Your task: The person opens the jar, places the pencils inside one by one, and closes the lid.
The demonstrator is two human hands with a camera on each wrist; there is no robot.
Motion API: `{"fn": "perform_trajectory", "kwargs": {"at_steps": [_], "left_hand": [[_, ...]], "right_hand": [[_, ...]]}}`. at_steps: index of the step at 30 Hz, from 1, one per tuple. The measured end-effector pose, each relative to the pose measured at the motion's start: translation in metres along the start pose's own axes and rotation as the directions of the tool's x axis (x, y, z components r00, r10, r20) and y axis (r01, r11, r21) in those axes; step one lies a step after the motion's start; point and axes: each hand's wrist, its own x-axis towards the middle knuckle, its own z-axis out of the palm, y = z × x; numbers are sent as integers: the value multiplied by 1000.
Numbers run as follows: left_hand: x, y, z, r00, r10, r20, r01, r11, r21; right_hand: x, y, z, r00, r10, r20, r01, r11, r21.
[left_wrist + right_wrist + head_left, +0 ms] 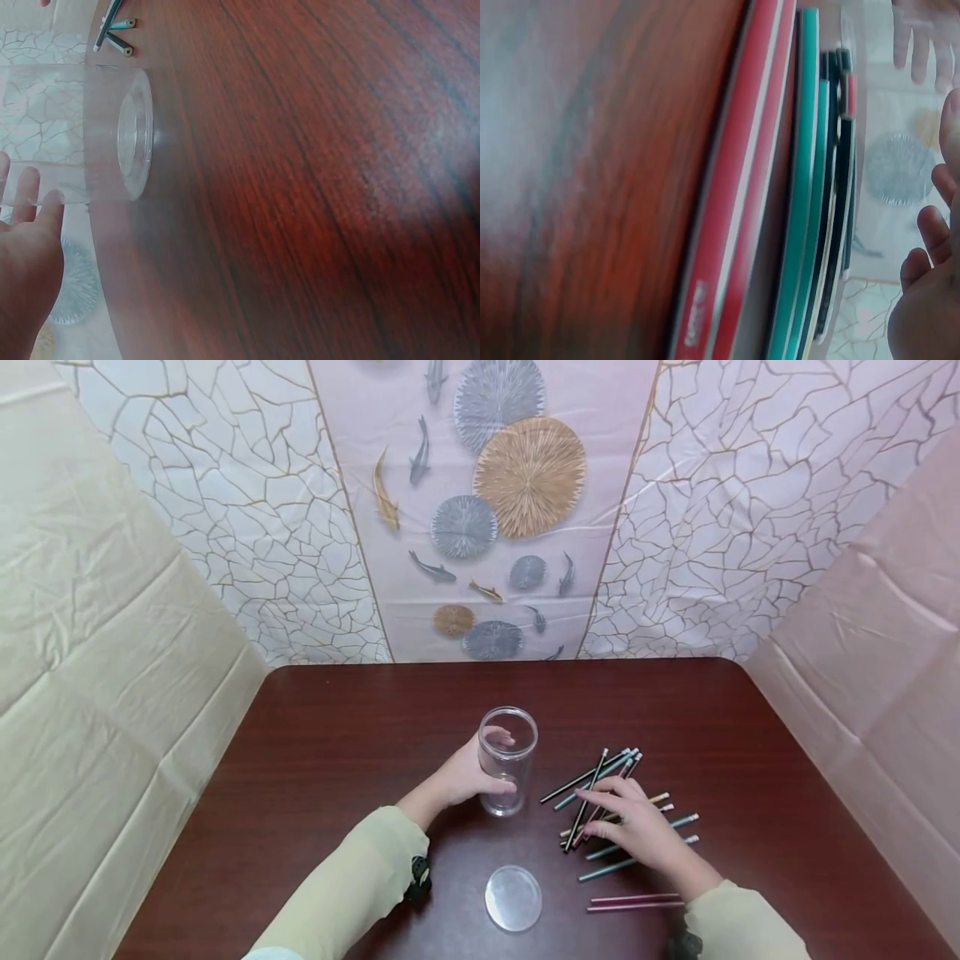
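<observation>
In the head view, my left hand (467,774) holds a clear cylindrical jar (517,777) from its left side, with fingers behind and thumb in front. The jar (112,135) stands with its base at the tabletop in the left wrist view, nothing inside it. My right hand (637,831) hovers over a loose pile of pencils, thumb and fingers apart, nothing between them. Black pencils (581,810) cross on top of the pile, with green pencils (626,864) beside the hand. In the right wrist view, relaxed fingers (934,232) show beyond the pencils.
A round clear lid (513,899) lies flat on the table (360,718) in front of the jar. Two dark red pencils (633,906) lie side by side near the right forearm. Patterned cloth (480,593) hangs behind the table, with plain cloth at both sides.
</observation>
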Motion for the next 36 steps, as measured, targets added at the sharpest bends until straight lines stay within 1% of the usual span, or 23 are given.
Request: {"fn": "perform_trajectory", "kwargs": {"at_steps": [6, 9, 13, 16, 21, 28, 32, 36], "left_hand": [[0, 0, 0, 1000, 4, 6, -4, 1000, 8], [0, -2, 0, 1000, 4, 6, -4, 1000, 8], [1, -4, 0, 1000, 24, 2, -24, 1000, 8], [1, -5, 0, 999, 39, -5, -39, 999, 14], [2, -6, 0, 999, 40, -10, -40, 999, 2], [2, -6, -1, 999, 34, 2, -34, 999, -7], [2, -5, -1, 999, 35, 3, -35, 999, 6], [1, -5, 0, 999, 36, -6, -36, 999, 26]], "right_hand": [[-1, 14, -1, 999, 39, -3, -39, 999, 6], [-1, 20, 0, 999, 45, 6, -45, 999, 7], [-1, 26, 3, 999, 46, 19, -46, 999, -2], [1, 29, 3, 996, 69, 49, -68, 998, -7], [4, 31, 4, 989, 109, 105, -108, 994, -16], [6, 34, 6, 987, 105, 121, -102, 994, -25], [6, 36, 8, 988, 92, 127, -89, 996, -28], [6, 38, 10, 986, 97, 138, -94, 995, -30]]}}
